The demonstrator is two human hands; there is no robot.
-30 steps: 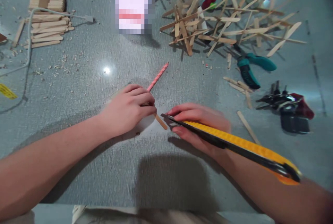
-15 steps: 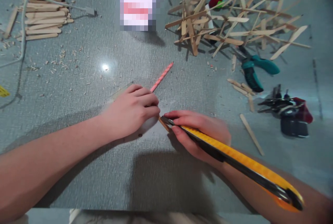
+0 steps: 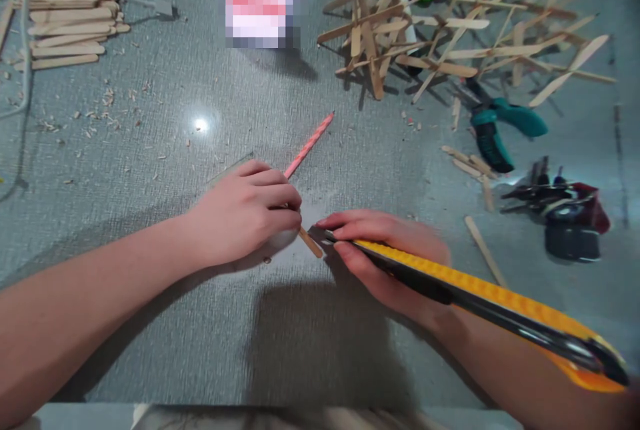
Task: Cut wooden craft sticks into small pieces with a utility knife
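Near the middle of the table, my left hand (image 3: 253, 213) is closed over a wooden popsicle stick (image 3: 312, 243), whose rounded end sticks out toward my right hand. My right hand (image 3: 383, 247) grips a yellow and black utility knife (image 3: 470, 283) near its front end. The knife's blade tip lies just beside the stick; whether it touches the wood I cannot tell. A pink striped pencil (image 3: 311, 143) lies on the table, its lower end hidden behind my left fingers. The edge of a clear flat piece (image 3: 233, 169) shows behind the left hand.
Crossed popsicle sticks (image 3: 370, 50) form a loose structure at the back right. Teal-handled pliers (image 3: 517, 118), a bunch of keys (image 3: 570, 207) and a loose stick (image 3: 484, 249) lie at right. Stacked sticks (image 3: 73, 33) and a grey cable (image 3: 26, 50) occupy the back left.
The knife has drawn back slightly to the right, away from the stick, and more of the stick's end shows. My left hand keeps its hold. The view has shifted a little.
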